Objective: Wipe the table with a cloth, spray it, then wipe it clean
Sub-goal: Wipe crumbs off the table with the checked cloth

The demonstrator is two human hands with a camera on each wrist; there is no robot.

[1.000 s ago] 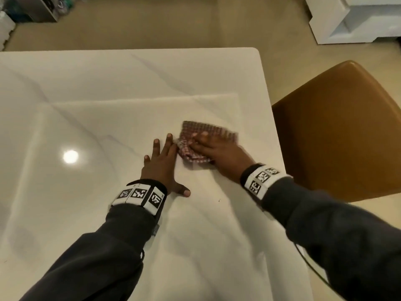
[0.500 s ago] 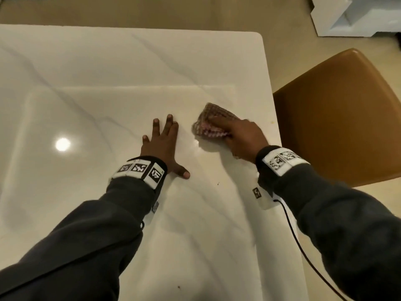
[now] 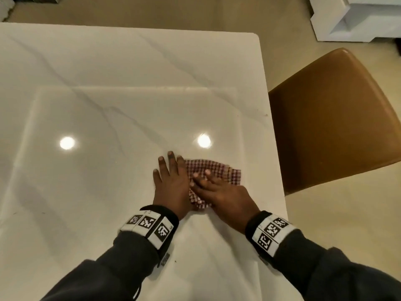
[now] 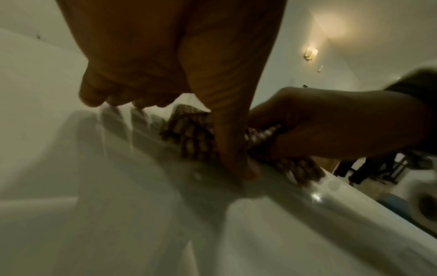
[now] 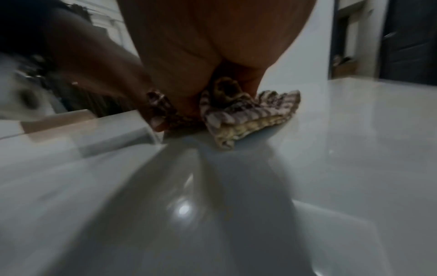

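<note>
My left hand (image 3: 171,183) lies flat on the glossy white marble table (image 3: 108,68), fingers (image 3: 163,165) straight and a little apart, palm down and holding nothing; its right edge sits against the red-and-white checked cloth (image 3: 217,168), and from the left wrist view my thumb (image 4: 232,149) presses down at the cloth's (image 4: 189,134) edge. Just right of that hand the crumpled cloth rests on the table, near its right edge and in the nearer half. My right hand (image 3: 223,196) lies on top of the cloth, fingers (image 3: 202,181) stretched straight across the fabric and pressing it to the table rather than curled round it; from the right wrist view the cloth (image 5: 248,114) bunches out from under the palm. Right of the cloth, beyond the table's edge, stands a tan leather chair (image 3: 332,118) on the beige floor (image 3: 217,16).
</note>
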